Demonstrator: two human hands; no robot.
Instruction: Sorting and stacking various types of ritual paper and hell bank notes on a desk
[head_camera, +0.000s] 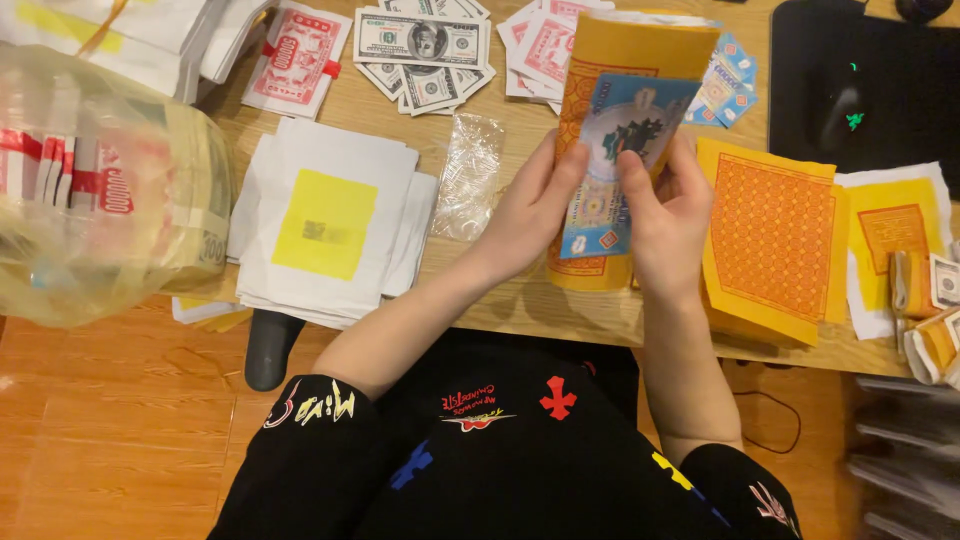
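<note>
I am holding a thick upright stack of yellow-orange printed paper sheets (632, 60) above the wooden desk (520, 300), with a blue printed note (620, 150) pressed against its front. My left hand (530, 215) and right hand (668, 225) are pinching it, fingers curled around both edges. Left of the stack, a crinkled clear plastic wrapper (468, 175) is lying; if my grip is loosening, sheets could be fanning out and sliding.

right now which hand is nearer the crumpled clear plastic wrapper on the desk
Left. The left hand grips the left edge of the yellow paper bundle, just right of the clear plastic wrapper. The right hand holds the bundle's far side, farther away.
</note>
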